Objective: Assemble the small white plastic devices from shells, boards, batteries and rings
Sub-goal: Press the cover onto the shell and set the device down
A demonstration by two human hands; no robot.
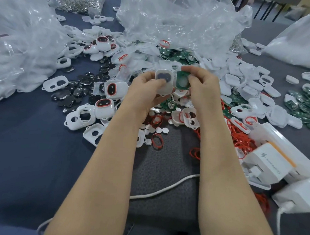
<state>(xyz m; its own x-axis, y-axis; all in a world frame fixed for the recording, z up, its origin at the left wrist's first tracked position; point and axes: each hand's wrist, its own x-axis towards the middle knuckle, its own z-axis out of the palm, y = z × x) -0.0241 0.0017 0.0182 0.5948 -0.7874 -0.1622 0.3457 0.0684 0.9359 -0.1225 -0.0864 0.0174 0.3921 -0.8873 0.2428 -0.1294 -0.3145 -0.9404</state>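
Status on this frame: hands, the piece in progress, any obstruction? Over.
Left hand grips white shell. Right hand pinches green board, beside the shell, not yet seated. Both held above loose batteries and red rings; nothing blocking.

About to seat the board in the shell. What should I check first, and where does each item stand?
1. Grip on shell by left hand: ok.
2. Pinch on board by right hand: ok.
3. The board is beside the shell, not yet in it: ok.
4. The shell's open side faces the board: cannot tell, blurred.
5. The pale disc on the board is a battery: cannot tell.
6. Spare red rings lie near the hands: ok.
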